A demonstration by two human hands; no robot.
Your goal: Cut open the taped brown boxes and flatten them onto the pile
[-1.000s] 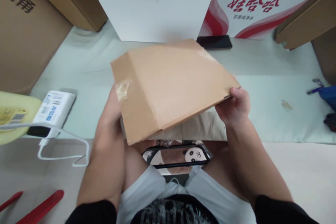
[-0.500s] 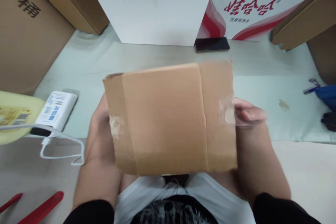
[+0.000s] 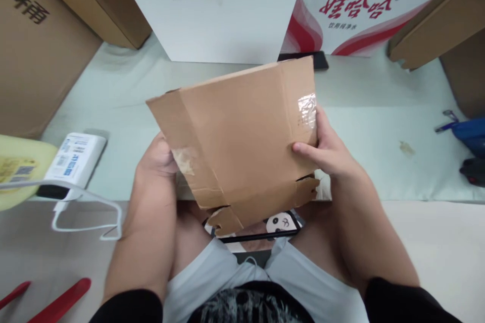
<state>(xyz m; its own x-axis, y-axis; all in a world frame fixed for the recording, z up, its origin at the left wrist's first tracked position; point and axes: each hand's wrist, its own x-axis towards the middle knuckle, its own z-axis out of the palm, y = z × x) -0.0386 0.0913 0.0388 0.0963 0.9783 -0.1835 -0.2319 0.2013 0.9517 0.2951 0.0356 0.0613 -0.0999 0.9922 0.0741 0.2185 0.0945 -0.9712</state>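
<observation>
A brown cardboard piece (image 3: 246, 136), flattened and creased, is held up in front of me, tilted with its right side higher. Clear tape shows on its left and right edges, and notched flaps stick out along the bottom. My left hand (image 3: 157, 156) grips the left edge, its fingertips partly hidden behind the cardboard. On the right edge, my right hand (image 3: 328, 144) is closed with the thumb on the near face and the other fingers behind. Below the cardboard, a dark-edged thing with a panda picture (image 3: 280, 223) lies between my legs, partly covered.
A white box (image 3: 223, 15), a white-and-red printed carton (image 3: 359, 15) and a dark phone (image 3: 322, 60) stand or lie at the back. Left are a white power bank (image 3: 76, 161) with a cable, a yellow bottle (image 3: 26, 161) and cardboard boxes (image 3: 121, 15). A blue pouch (image 3: 470, 136) lies right.
The cardboard has tilted, its right side rising, and its bottom flaps now show. My right hand has moved up and inward, bringing its thumb onto the front. The panda picture has come into view.
</observation>
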